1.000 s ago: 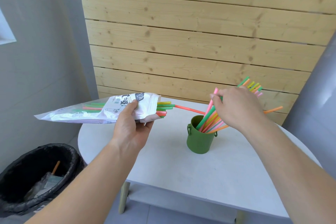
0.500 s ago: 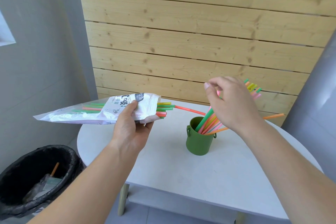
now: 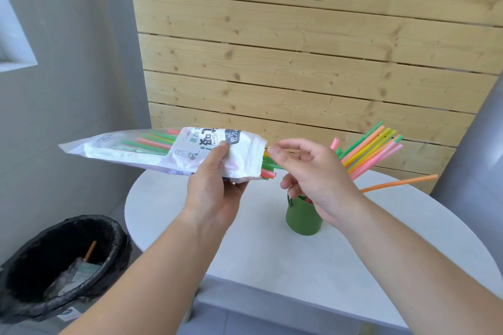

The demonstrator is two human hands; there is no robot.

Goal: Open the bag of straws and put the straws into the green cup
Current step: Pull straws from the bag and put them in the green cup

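Small indoor corner, prob. home or café nook: pine plank wall [image 3: 299, 62] at far side, grey wall [image 3: 81, 90] left, round white table [image 3: 272, 266], lined bin [image 3: 119, 247] near left.

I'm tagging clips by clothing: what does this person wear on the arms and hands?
The left forearm and right forearm are bare to the frame's edge: no sleeves, no watch or band. The left hand and right hand show no gloves and no rings that I can see.
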